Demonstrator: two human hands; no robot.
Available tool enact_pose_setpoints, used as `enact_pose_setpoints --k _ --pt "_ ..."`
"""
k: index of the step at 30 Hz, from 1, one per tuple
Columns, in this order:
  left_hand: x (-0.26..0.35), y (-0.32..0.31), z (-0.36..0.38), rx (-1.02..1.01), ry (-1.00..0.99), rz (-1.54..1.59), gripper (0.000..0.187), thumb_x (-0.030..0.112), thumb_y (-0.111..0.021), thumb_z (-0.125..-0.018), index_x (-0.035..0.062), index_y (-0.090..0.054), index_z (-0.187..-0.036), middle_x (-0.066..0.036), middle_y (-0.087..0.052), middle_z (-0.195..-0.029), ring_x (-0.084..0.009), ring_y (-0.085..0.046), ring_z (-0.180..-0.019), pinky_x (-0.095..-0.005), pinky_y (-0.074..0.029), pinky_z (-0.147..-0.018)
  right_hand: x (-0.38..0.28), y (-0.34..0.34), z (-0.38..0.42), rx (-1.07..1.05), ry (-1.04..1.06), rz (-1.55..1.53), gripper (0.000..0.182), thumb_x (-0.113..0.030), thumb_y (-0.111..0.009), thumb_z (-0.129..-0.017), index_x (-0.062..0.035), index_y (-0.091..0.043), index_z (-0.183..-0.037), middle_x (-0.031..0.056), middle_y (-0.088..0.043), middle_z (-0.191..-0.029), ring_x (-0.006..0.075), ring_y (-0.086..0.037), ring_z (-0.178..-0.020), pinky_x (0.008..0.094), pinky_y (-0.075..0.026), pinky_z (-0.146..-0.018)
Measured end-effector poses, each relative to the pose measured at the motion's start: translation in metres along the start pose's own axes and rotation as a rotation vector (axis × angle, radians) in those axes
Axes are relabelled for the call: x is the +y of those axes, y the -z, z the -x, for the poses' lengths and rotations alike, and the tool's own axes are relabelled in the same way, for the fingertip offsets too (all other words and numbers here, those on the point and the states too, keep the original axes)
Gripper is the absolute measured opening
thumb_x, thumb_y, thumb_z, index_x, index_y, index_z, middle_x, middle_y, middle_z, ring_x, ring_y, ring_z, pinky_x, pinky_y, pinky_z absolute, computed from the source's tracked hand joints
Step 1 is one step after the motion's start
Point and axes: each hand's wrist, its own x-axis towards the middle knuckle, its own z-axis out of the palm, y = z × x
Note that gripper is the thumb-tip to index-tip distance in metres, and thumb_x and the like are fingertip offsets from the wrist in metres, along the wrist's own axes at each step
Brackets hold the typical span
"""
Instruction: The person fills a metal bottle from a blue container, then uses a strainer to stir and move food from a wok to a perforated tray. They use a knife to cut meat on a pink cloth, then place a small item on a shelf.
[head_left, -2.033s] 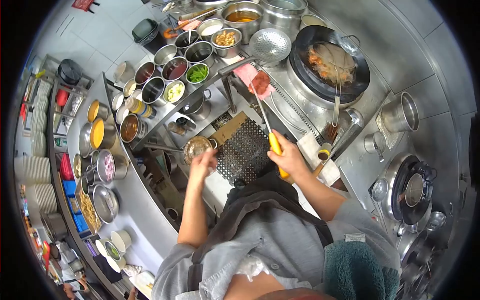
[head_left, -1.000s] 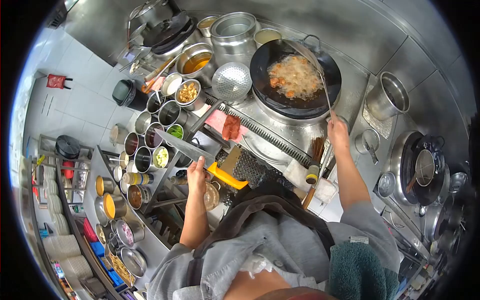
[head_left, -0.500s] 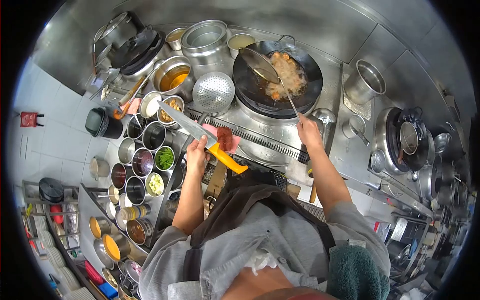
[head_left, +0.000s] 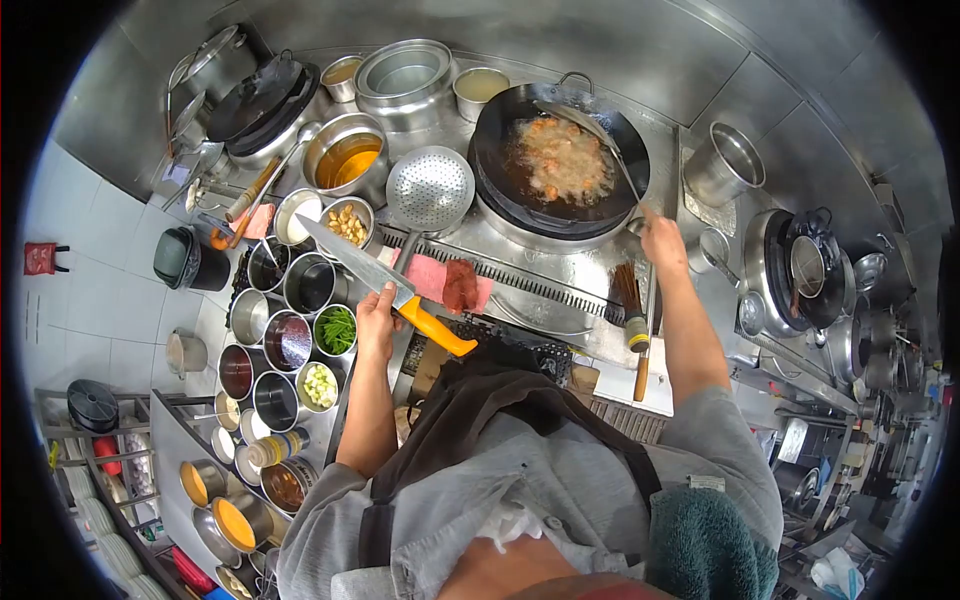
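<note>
Here the right hand [head_left: 663, 240] grips the long handle of a ladle [head_left: 590, 128] whose bowl reaches into the black wok [head_left: 500, 170], where battered pieces [head_left: 556, 158] bubble in oil on the burner straight ahead. Fingers closed round the handle end; forearm extended forward and up, elbow well away from the body. Judgement: stirring goes best with the ladle kept low in the oil and moved gently, so the pieces separate without splashing, wrist held back from the wok rim. Left hand [head_left: 376, 320] is shut on a knife [head_left: 375, 272] at the join of blade and yellow handle, blade pointing up-left over the seasoning pots [head_left: 300, 330], handle pointing back toward the apron. Arm bent, hand near the counter edge. Judgement: the raised blade wants parking flat before stirring harder. A piece of red meat [head_left: 460, 284] lies on a pink cloth [head_left: 425, 275] just beside the knife hand. A perforated skimmer [head_left: 430, 190] rests left of the wok.
</note>
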Motion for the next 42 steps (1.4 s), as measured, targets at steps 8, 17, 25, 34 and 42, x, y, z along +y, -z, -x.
enact_pose_setpoints --k 8,17,25,34,42 --pt "-0.001 0.009 -0.011 0.027 0.031 -0.024 0.025 0.028 -0.056 -0.091 0.0033 -0.061 -0.087 -0.002 -0.059 -0.069 -0.0071 -0.044 -0.048 -0.0215 -0.033 -0.041 -0.033 0.016 0.068 -0.128 -0.400 -0.676 0.036 -0.005 -0.050 -0.082 0.0009 -0.057 -0.117 0.0165 -0.066 -0.075 0.0258 -0.062 -0.051 0.0388 -0.050 -0.049" --pt "0.003 -0.009 -0.019 -0.034 0.031 -0.014 0.026 0.027 -0.056 -0.092 0.0021 -0.063 -0.091 -0.003 -0.062 -0.074 -0.0071 -0.047 -0.049 -0.0211 -0.034 -0.040 -0.029 -0.025 0.076 -0.263 -0.438 -0.954 0.026 -0.002 -0.046 -0.084 0.0008 -0.057 -0.108 0.0075 -0.062 -0.078 0.0127 -0.053 -0.045 0.0272 -0.042 -0.036" --pt "0.000 -0.017 -0.016 -0.048 0.060 -0.007 0.025 0.024 -0.056 -0.092 0.0014 -0.064 -0.096 -0.007 -0.066 -0.079 -0.0069 -0.051 -0.051 -0.0209 -0.034 -0.039 -0.029 -0.019 0.084 -0.230 -0.371 -0.716 0.034 -0.007 -0.051 -0.082 0.0011 -0.058 -0.115 0.0112 -0.059 -0.060 0.0162 -0.054 -0.041 0.0313 -0.044 -0.039" --pt "-0.012 -0.024 -0.019 -0.077 0.042 -0.011 0.027 0.026 -0.057 -0.092 0.0006 -0.063 -0.086 -0.003 -0.062 -0.073 -0.0075 -0.048 -0.049 -0.0210 -0.034 -0.039 -0.058 -0.037 0.053 -0.130 -0.352 -0.778 0.029 -0.003 -0.051 -0.081 0.0008 -0.060 -0.109 0.0123 -0.062 -0.064 0.0176 -0.058 -0.044 0.0318 -0.046 -0.041" --pt "-0.011 -0.010 -0.006 0.019 0.057 -0.003 0.024 0.026 -0.057 -0.092 0.0037 -0.061 -0.084 -0.003 -0.062 -0.072 -0.0078 -0.047 -0.050 -0.0216 -0.034 -0.042 -0.048 -0.041 0.062 -0.192 -0.397 -0.784 0.035 -0.003 -0.050 -0.081 0.0005 -0.058 -0.115 0.0123 -0.064 -0.068 0.0175 -0.058 -0.044 0.0320 -0.046 -0.039"
